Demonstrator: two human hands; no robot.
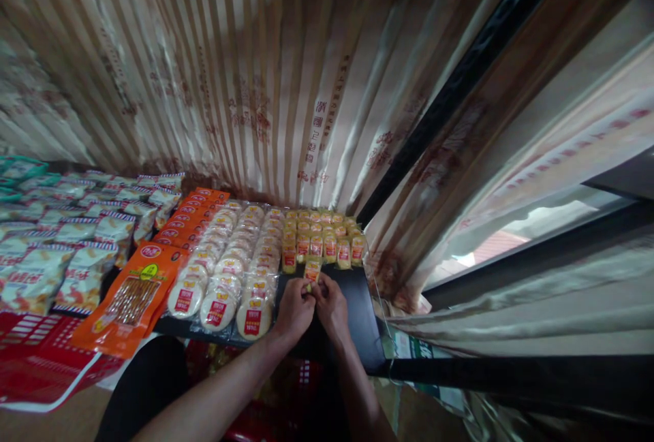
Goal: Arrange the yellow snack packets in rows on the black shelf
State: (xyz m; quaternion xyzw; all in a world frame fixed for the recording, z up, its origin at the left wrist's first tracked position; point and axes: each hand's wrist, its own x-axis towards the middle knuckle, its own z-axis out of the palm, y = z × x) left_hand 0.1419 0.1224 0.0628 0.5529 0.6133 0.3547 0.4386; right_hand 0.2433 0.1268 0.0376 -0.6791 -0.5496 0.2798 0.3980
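"Along the black table [362, 299], from the left, what do you find?"
"Bags [84, 282], then orange packs [140, 289], then three columns of crackers [218, 307]."
"And the hands?"
"Left hand [296, 309]: fingers grasping a yellow packet [312, 270]. Right hand [331, 304]: grasping the same one. Location: just before the yellow rows [330, 247], toward the table's right end."

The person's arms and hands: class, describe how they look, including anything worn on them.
The left hand and right hand are ungloved. Both forearms are bare, with no sleeve, watch or bracelet in sight. Whether rings are worn cannot be made out.
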